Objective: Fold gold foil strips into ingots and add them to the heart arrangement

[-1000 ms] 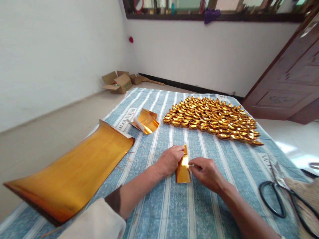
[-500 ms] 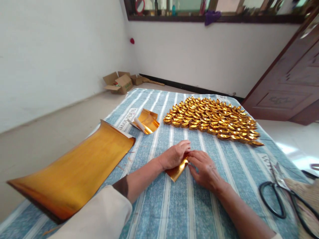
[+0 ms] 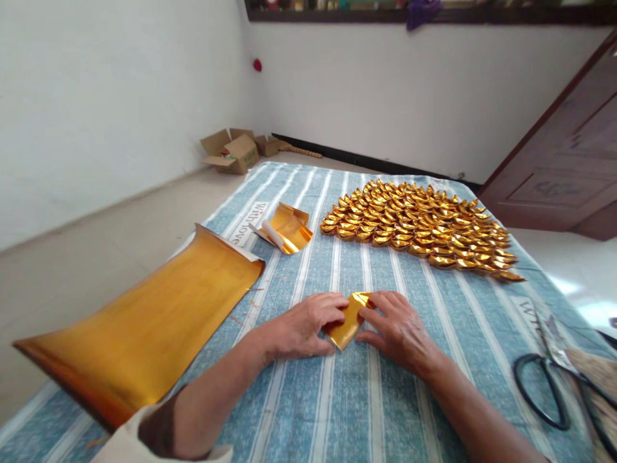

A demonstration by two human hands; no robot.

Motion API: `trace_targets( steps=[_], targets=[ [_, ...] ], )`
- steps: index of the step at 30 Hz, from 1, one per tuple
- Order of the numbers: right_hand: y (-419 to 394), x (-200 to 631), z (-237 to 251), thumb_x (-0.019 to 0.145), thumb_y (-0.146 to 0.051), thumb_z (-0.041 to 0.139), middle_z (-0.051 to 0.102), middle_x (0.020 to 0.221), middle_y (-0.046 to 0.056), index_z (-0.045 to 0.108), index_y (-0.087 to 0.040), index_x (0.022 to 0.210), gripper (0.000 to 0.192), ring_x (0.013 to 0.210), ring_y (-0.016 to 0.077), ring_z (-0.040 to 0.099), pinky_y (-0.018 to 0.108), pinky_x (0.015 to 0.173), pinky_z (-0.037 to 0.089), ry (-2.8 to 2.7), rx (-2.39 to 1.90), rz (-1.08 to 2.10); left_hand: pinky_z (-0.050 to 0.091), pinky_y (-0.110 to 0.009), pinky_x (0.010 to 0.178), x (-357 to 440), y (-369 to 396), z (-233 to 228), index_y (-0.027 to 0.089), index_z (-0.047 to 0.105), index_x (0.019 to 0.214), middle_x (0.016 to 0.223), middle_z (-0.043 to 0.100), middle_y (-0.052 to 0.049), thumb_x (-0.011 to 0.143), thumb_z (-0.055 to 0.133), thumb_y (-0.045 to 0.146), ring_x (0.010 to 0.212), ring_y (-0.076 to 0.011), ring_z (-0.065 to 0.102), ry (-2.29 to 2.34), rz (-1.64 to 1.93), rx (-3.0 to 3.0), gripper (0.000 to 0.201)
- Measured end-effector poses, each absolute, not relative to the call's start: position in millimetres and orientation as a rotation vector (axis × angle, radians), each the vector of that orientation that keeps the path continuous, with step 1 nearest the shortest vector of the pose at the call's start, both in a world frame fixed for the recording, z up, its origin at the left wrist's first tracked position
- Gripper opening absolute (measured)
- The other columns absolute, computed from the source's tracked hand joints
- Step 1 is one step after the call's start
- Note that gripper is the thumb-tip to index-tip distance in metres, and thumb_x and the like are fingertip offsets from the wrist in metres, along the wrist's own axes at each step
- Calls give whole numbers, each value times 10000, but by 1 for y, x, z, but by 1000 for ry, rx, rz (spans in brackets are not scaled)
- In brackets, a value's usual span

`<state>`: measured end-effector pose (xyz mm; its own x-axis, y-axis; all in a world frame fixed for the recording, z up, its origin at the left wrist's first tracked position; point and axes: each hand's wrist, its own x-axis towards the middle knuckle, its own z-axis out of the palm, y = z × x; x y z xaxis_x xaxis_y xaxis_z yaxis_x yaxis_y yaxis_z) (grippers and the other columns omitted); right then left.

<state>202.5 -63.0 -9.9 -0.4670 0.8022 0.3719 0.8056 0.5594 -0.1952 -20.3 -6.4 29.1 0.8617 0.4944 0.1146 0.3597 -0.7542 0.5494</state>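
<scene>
A small folded piece of gold foil paper (image 3: 348,325) lies on the striped blue cloth, its far end creased to a point. My left hand (image 3: 308,323) rests along its left edge, fingertips on the paper and thumb near the lower corner. On the other side, my right hand (image 3: 393,325) has its fingers on the far right corner, with the thumb on the cloth beside the edge. Beyond my hands sit many folded gold paper ingots (image 3: 419,225) in close rows. To the left lies a large curling sheet of gold paper (image 3: 144,321).
Smaller curled gold paper pieces (image 3: 289,228) lie near the table's left edge. Black-handled scissors (image 3: 554,379) are at the right, beside a tan woven item (image 3: 590,370). Cardboard boxes (image 3: 234,153) stand on the floor by the wall, and a wooden door (image 3: 554,154) is at right.
My left hand has drawn back from the far end to the left edge of the gold paper, uncovering more of it. The view has tipped slightly downward.
</scene>
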Motion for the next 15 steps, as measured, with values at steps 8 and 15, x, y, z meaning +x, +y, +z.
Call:
trace_targets(
  steps=[8, 15],
  targets=[
    [-63, 200, -13, 888, -453, 549, 615, 971, 93, 629, -221, 984, 264, 976, 243, 554, 399, 818, 461, -2433, -1350, -57, 429, -376, 945, -22, -4, 19, 173, 634, 866, 1100, 639, -80, 783, 612, 195, 1055, -218, 574, 532, 385, 2416, 88],
    [-65, 201, -12, 841, -483, 604, 610, 1032, 108, 604, -217, 1040, 333, 1010, 271, 546, 423, 808, 479, -2442, -1330, -40, 418, -379, 983, -25, -6, 15, 164, 635, 828, 1111, 651, -83, 784, 647, 171, 1077, -210, 577, 552, 403, 2473, 47]
  ],
)
